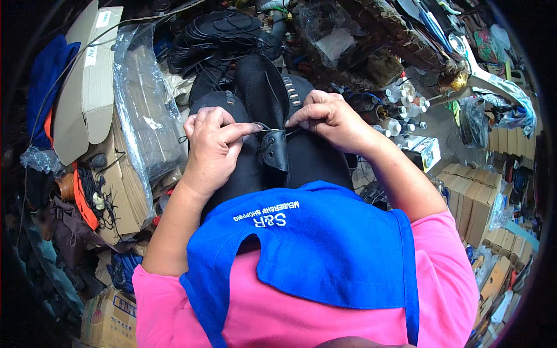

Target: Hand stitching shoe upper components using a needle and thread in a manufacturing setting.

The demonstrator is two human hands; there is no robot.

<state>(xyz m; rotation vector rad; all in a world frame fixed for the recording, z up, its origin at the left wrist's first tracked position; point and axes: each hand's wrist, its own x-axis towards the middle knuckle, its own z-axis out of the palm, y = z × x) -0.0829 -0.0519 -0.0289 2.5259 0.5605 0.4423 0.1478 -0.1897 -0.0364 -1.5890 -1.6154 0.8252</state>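
From where I stand, the black shoe [258,87] lies lengthwise down the middle of the person's lap [319,156], between the thighs, with its eyeleted leather flap [277,161] just beyond the hem of the blue apron [325,243]. The left hand [212,139] pinches a thin cord [270,129] over the flap's upper edge; the right hand [329,119], fingers bunched, seems to grip the same cord on the other side. The shoe looks light, its flap firm but bendable, its surface smooth enough to slide on cloth, so the thighs make a sensible clamp. The cord looks supple and easily lost from the fingers; it is best taken close to the leather, between thumb and forefinger. Plastic bottles [400,101] crowd together beyond the right forearm.
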